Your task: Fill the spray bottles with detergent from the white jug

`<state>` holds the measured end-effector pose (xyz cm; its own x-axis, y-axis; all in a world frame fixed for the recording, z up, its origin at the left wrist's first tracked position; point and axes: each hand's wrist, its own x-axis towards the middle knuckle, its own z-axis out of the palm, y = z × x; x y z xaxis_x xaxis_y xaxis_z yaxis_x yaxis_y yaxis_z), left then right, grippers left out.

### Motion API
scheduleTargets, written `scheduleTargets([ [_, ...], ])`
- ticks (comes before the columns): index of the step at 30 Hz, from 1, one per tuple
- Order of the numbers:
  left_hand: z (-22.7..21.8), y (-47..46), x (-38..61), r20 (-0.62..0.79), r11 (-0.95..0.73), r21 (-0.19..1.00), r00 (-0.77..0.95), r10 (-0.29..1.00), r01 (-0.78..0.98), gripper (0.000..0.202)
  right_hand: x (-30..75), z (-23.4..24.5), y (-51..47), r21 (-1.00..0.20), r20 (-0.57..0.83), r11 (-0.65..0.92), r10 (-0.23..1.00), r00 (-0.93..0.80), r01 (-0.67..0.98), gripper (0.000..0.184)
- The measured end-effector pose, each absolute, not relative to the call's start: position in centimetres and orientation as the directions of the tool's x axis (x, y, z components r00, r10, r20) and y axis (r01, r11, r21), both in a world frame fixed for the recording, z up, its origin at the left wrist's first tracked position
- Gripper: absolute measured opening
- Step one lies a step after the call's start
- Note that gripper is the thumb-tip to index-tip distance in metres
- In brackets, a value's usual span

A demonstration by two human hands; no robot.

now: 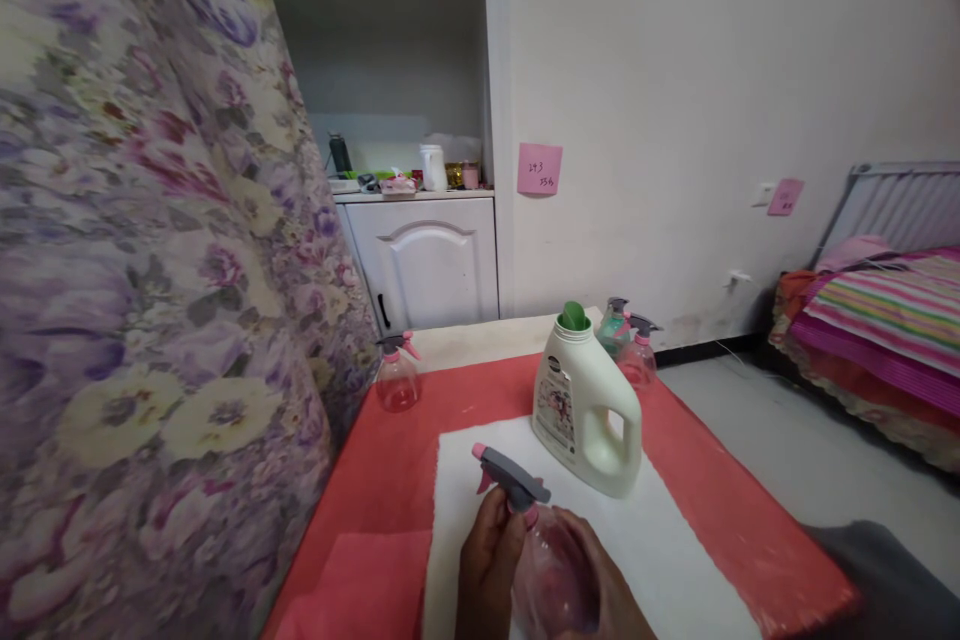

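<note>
A clear pink spray bottle [551, 580] with a grey and pink trigger head is between my two hands, close to me above a white sheet [660, 550]. My left hand [487, 560] pinches the neck, just under the spray head. Around the bottle's right side wraps my right hand [604, 570], its lower part cut off by the frame's edge. Just beyond stands a large pale green jug [592, 410] with a handle and a printed label. Its mouth holds a green spout [574, 316].
Another pink spray bottle [397, 380] stands at the table's far left. Behind the jug are a green spray bottle [613, 325] and a pink one [639, 360]. A floral curtain [172, 270] hangs along the left. The red tabletop [375, 480] borders the sheet; a bed [892, 320] stands right.
</note>
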<state>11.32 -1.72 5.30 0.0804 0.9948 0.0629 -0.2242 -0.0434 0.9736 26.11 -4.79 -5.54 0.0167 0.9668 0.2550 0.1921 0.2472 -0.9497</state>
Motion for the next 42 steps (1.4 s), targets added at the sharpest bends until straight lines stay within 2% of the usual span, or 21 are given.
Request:
scheduleTargets([
  [5, 4.5, -1.1, 11.4, 0.034, -0.036, 0.971, -0.014, 0.999, -0.236, 0.037, 26.3, -5.2, -5.1, -0.953, 0.222, 0.213, 0.975, 0.018, 0.216, 0.101],
  [12, 4.3, -1.3, 10.9, 0.058, -0.046, 0.981, 0.059, 0.997, -0.191, 0.038, 26.0, -5.2, -4.9, -0.963, 0.225, 0.222, 0.974, 0.003, 0.151, 0.099],
  [18, 4.5, -0.5, 9.7, 0.05, -0.07, 0.96, -0.079, 0.996, -0.271, 0.036, 26.1, -5.4, -4.9, -0.968, 0.189, 0.184, 0.982, 0.014, 0.169, 0.102],
  [24, 6.3, 0.5, 8.4, 0.057, -0.133, 0.892, -0.186, 0.981, -0.431, 0.039, 26.2, -4.8, -5.0, -0.969, 0.173, 0.171, 0.985, -0.004, 0.177, 0.099],
  [29, 6.4, 0.5, 6.8, 0.092, -0.166, 0.908, -0.204, 0.975, -0.384, 0.031, 26.0, -4.3, -5.2, -0.966, 0.147, 0.138, 0.989, 0.022, 0.216, 0.1],
  [35, 6.2, 0.0, 6.0, 0.071, -0.134, 0.751, -0.122, 0.99, -0.647, 0.025, 25.8, -3.4, -5.3, -0.968, 0.146, 0.14, 0.989, 0.014, 0.207, 0.096],
  [38, 6.4, 0.2, 5.5, 0.03, -0.07, 0.629, -0.067, 0.997, -0.774, 0.022, 25.8, -3.6, -5.3, -0.968, 0.139, 0.131, 0.99, 0.025, 0.216, 0.096],
  [42, 6.7, 1.0, 4.3, -0.02, -0.12, 0.587, -0.163, 0.986, -0.8, 0.014, 25.7, -4.2, -5.3, -0.968, 0.133, 0.121, 0.99, 0.04, 0.221, 0.097],
])
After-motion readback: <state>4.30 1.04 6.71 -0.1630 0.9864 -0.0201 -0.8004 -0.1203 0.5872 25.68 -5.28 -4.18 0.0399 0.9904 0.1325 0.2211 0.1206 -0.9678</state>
